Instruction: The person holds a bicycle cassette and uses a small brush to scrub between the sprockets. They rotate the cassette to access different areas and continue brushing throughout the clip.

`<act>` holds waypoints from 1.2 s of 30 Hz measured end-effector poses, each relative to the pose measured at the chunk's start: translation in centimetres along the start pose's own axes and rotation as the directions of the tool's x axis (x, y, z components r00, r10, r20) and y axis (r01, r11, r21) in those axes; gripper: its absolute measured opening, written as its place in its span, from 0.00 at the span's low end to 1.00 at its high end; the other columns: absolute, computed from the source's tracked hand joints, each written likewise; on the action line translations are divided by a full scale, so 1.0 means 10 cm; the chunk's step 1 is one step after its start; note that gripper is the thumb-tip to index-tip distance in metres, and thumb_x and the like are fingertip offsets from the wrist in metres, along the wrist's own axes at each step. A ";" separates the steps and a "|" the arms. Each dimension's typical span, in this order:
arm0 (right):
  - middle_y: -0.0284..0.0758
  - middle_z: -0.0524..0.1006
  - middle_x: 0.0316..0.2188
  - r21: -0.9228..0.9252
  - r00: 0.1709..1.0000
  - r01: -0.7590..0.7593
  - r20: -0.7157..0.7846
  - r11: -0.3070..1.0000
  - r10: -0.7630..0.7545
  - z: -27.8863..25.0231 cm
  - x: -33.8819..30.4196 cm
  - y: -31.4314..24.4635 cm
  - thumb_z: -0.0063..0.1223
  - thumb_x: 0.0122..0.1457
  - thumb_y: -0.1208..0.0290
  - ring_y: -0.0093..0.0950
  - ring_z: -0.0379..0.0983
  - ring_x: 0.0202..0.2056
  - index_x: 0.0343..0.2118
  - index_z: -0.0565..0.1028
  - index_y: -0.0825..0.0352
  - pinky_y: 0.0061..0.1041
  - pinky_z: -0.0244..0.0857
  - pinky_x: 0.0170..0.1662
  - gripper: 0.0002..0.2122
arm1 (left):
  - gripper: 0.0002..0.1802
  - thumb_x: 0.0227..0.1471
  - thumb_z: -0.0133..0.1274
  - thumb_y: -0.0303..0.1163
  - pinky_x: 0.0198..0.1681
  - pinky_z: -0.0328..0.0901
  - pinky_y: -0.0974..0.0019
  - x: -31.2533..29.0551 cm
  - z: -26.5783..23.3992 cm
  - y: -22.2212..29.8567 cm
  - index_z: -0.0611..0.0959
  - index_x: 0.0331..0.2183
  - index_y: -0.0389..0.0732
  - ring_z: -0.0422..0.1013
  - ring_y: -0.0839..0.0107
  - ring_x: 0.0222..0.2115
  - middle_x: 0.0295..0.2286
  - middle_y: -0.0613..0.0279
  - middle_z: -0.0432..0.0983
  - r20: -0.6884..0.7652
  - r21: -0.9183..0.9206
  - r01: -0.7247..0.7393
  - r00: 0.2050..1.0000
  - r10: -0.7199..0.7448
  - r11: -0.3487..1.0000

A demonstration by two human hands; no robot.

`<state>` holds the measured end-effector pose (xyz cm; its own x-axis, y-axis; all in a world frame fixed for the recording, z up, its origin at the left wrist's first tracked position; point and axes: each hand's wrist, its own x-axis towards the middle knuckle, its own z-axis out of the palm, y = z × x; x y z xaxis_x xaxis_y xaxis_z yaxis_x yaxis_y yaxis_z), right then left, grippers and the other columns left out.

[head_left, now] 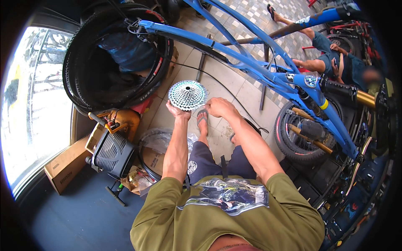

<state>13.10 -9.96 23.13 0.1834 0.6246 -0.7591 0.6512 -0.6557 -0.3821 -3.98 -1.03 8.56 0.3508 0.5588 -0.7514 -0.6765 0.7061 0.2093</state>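
A silvery, cone-shaped bicycle cassette (187, 95) is held up in front of me, its small cogs facing upward. My left hand (178, 111) grips it from below at the near left, and its fingers are partly hidden beneath the cogs. At the right rim, my right hand (220, 107) is closed, with the fingers curled and the tips against the cassette's edge. Both forearms reach forward, and the floor and my sandalled feet show below the cassette.
A blue bicycle frame (247, 62) hangs across the upper right, with a stand post beneath it. Tyres (71, 79) are stacked at the left beside an air compressor (113, 154) and a cardboard box (69, 165). A wheel (307, 134) lies right. Another person (331, 56) sits at the far right.
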 end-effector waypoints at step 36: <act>0.49 0.83 0.40 -0.110 0.976 -0.049 -0.216 0.993 0.024 -0.42 -0.06 -0.25 0.51 0.66 0.57 0.48 0.81 0.45 0.40 0.84 0.66 0.44 0.74 0.49 0.17 | 0.43 0.58 0.36 0.76 0.57 0.62 0.40 0.12 0.50 -0.26 0.70 0.59 0.53 0.70 0.60 0.53 0.53 0.62 0.73 -0.125 0.343 0.021 0.992 0.024 0.939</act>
<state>14.41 -6.90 26.75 0.3542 0.6853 -0.6363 0.7182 -0.6351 -0.2842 1.42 0.00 10.31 0.2513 0.5169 -0.8183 -0.4056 0.8239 0.3958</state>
